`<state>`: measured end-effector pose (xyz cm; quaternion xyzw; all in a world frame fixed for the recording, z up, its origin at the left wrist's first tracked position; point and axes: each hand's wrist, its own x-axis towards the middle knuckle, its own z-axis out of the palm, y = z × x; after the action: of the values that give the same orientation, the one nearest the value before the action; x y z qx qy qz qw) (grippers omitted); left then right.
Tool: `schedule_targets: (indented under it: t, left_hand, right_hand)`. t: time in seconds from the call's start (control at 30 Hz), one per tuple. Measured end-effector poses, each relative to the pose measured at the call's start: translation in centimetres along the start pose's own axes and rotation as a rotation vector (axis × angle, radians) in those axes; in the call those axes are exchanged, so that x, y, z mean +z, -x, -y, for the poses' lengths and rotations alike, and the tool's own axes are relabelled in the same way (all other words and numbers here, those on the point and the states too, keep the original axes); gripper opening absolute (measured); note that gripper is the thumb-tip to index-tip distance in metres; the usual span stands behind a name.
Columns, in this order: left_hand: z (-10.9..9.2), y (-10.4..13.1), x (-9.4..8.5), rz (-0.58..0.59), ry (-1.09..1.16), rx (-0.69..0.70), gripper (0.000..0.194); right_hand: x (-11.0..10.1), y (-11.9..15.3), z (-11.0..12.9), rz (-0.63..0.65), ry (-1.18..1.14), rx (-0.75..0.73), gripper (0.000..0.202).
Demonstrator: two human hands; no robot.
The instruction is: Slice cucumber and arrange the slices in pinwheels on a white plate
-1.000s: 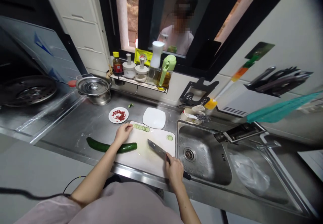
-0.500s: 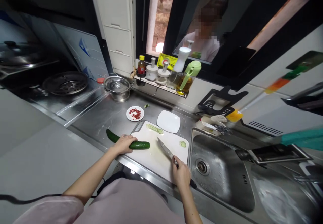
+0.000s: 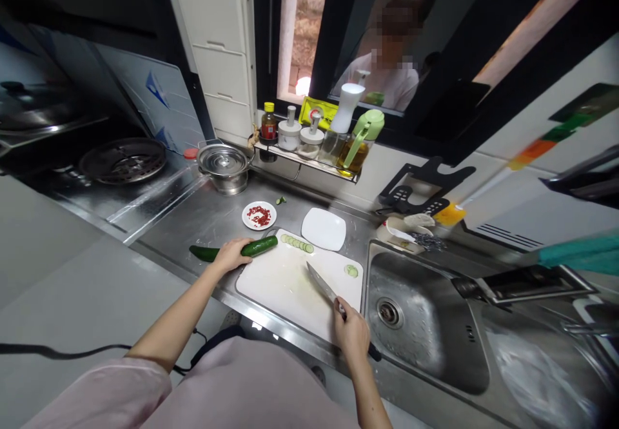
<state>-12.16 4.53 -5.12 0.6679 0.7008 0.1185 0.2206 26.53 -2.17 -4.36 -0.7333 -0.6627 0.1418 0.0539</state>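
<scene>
My left hand [image 3: 233,255] is closed around a long dark green cucumber [image 3: 260,246], whose cut end lies over the upper left of the white cutting board [image 3: 271,282]. The cucumber's other end reaches past the board over the steel counter. In my right hand [image 3: 351,329] is a kitchen knife [image 3: 322,282], gripped by its handle, with the blade pointing up and left over the board. A row of cucumber slices [image 3: 296,243] lies along the board's far edge. A few more slices [image 3: 351,271] sit near its right edge.
Behind the board stand a plate of chopped red pieces [image 3: 259,215] and a white square plate [image 3: 324,229]. A lidded steel pot [image 3: 224,168] is at the back left. The sink [image 3: 411,313] adjoins on the right. A rack [image 3: 304,158] holds seasoning bottles above the counter.
My left hand has shifted the cucumber left and away from me, toward the board's upper left corner. The knife has stayed in my right hand, moving slightly right.
</scene>
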Motion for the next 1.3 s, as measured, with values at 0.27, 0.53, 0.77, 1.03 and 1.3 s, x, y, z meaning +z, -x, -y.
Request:
schedule_targets:
  t: [0.27,0.53,0.77,1.03,1.3]
  left_hand:
    - [0.8,-2.3,0.0,-0.012,-0.027,-0.106,0.059]
    - [1.2,-3.1,0.4,-0.016,-0.078,-0.107,0.058]
    - [1.1,-3.0,0.6,-0.018,-0.105,-0.109,0.057]
    - [0.5,-2.7,0.6,0.000,-0.132,-0.141,0.055]
    - [-0.8,-1.6,1.4,-0.089,-0.208,-0.237,0.069]
  right_hand:
    - [0.2,0.1,-0.2,-0.003,0.006,0.018,0.044]
    - [0.0,0.0,-0.3,0.018,0.011,0.033,0.043]
    - [0.2,-0.1,-0.2,0.030,0.026,0.049,0.044]
    - [0.2,-0.4,0.1,0.022,0.004,0.040,0.048]
    - [0.1,-0.3,0.4,0.060,-0.001,0.027,0.049]
